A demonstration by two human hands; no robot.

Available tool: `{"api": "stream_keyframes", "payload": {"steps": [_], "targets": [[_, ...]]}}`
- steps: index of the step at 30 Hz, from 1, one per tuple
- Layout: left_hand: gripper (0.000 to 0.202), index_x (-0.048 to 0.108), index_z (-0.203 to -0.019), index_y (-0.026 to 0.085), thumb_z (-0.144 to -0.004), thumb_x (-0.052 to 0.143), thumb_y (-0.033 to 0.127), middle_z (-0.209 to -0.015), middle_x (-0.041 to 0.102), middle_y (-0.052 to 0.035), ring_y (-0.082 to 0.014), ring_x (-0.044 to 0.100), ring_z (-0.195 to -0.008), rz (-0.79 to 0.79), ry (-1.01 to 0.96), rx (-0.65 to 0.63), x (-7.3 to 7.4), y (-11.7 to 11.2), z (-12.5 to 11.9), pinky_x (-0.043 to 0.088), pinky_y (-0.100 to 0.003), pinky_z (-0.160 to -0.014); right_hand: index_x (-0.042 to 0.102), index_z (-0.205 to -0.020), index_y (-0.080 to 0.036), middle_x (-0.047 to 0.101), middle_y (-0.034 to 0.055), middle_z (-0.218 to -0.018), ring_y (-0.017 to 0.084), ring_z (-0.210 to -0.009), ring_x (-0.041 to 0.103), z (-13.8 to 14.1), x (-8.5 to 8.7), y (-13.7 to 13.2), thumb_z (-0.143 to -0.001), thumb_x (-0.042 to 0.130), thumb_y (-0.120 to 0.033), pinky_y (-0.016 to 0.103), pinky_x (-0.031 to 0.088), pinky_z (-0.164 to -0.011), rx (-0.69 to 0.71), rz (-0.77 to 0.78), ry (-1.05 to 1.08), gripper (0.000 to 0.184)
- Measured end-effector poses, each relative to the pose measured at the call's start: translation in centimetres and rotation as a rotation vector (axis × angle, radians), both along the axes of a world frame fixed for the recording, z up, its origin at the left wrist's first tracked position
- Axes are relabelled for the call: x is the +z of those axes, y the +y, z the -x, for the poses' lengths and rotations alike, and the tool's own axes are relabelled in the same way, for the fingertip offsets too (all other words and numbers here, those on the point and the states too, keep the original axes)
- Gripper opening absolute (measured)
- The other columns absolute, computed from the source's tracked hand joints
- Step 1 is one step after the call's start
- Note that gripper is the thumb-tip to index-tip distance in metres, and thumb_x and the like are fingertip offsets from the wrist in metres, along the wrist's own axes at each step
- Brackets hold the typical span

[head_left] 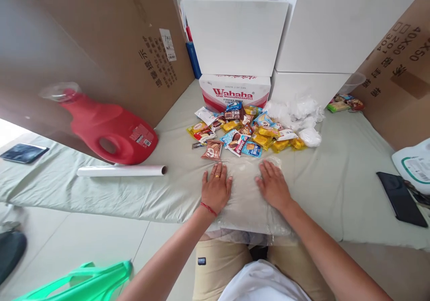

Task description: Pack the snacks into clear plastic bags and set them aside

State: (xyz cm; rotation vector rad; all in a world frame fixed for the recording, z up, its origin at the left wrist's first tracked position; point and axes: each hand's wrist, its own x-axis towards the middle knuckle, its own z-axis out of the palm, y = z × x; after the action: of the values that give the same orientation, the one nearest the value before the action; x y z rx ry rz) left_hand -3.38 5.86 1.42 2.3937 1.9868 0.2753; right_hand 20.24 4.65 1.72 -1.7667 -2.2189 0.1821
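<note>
Both hands are flat, palms down, fingers straight and slightly spread, gripping nothing. Left hand (217, 188) and right hand (273, 187) press on a clear plastic sheet (246, 202) near the front edge of the table (336, 180), which is covered in pale green cloth. The sheet's near end hangs over the table edge toward the person's lap. Can't tell whether it is a bag or a single layer. There is a gap between the hands with bare plastic showing. The left hand wears a ring, and a red string (208, 208) sits on that wrist. Just beyond the fingertips, not touching them, is a loose pile of snack packets (242, 133) in mixed yellow, blue and brown wrappers. Crumpled white plastic (298, 113) sits against the pile's right side. Behind the pile is a Wahaha box (234, 92), with white boxes (235, 36) stacked above and to its right. A few more packets (342, 104) lie at the far right, beside the white boxes. On the left, a red jug (107, 128) lies on its side against a cardboard panel (117, 45), with a white roll (121, 171) just in front of it. A dark phone (23, 153) lies further left, well apart. On the right, a black phone (401, 198) lies flat on the table near a white container (414, 164) at the frame edge, with more cardboard (399, 68) behind. A green plastic object (83, 283) is on the floor at lower left, too blurred to identify.
</note>
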Motion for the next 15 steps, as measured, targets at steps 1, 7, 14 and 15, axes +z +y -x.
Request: {"api": "stream_keyframes", "payload": {"steps": [1,7,14,15], "targets": [[0.056,0.046,-0.154,0.018,-0.106,0.028,0.040,-0.162,0.041,-0.0140,-0.0301,0.040,-0.150,0.006,0.005,-0.012,0.0,0.2,0.4,0.029,-0.060,-0.121,0.049,-0.151,-0.009,0.040,0.0171,-0.163,0.034,-0.152,0.033,-1.4,-0.4,0.4,-0.105,0.040,-0.037,0.057,0.027,-0.123,-0.028,0.008,-0.033,0.054],[0.059,0.039,-0.158,0.018,-0.106,0.026,0.044,-0.163,0.039,-0.0115,-0.0278,0.037,-0.152,0.031,-0.034,-0.094,-0.3,1.1,2.4,0.020,-0.063,-0.124,0.064,-0.135,-0.011,0.064,0.0164,-0.139,0.030,-0.130,0.056,-4.0,1.0,2.2,-0.105,0.039,-0.036,0.045,0.046,-0.111,-0.028,-0.018,-0.072,0.046],[0.062,0.037,-0.159,0.019,-0.106,0.026,0.049,-0.164,0.039,-0.0103,-0.0263,0.033,-0.154,0.036,-0.076,-0.086,-0.5,0.8,2.4,0.014,-0.061,-0.127,0.048,-0.153,-0.017,0.044,0.0101,-0.162,0.030,-0.152,0.030,3.5,5.6,12.5,-0.095,0.041,-0.006,0.054,0.025,-0.123,0.435,-0.132,-0.319,0.060],[0.062,0.037,-0.159,0.020,-0.106,0.026,0.050,-0.164,0.038,-0.0100,-0.0259,0.033,-0.154,0.038,-0.080,-0.085,-0.5,0.8,2.4,0.015,-0.061,-0.127,0.045,-0.155,-0.016,0.042,0.0104,-0.163,0.030,-0.154,0.026,4.5,5.9,13.9,-0.095,0.040,-0.006,0.057,0.019,-0.125,0.504,-0.115,-0.365,0.061]]}}
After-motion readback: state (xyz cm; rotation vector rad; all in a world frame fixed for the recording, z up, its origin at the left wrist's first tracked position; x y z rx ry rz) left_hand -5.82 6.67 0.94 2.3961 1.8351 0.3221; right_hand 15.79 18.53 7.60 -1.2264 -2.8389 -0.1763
